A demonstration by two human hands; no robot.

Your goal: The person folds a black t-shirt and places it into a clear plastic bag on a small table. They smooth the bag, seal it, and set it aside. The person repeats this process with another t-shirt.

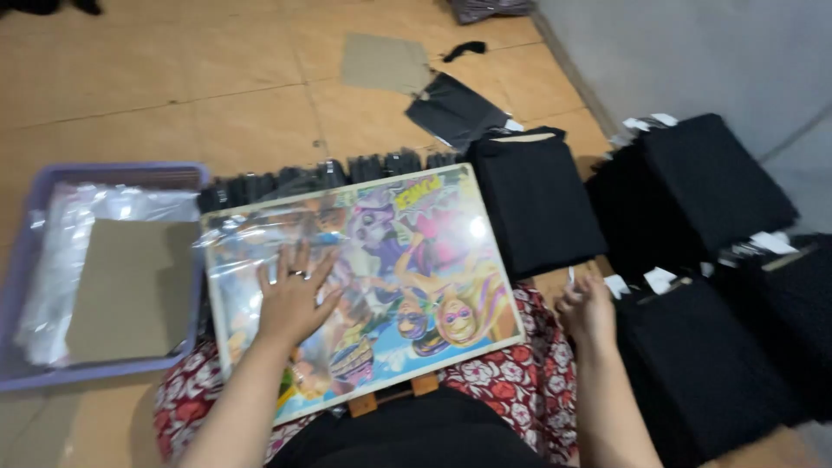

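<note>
colourful board (416, 260) under flat left hand (290, 299) (fingers spread), right hand (588, 310) beside it.

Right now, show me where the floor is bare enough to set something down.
The widest bare floor lies beyond the purple basket and the picture board, up to the cardboard scrap. A small patch sits left of the knee, under the basket. The right is crowded with stacks of black cloth.
</note>
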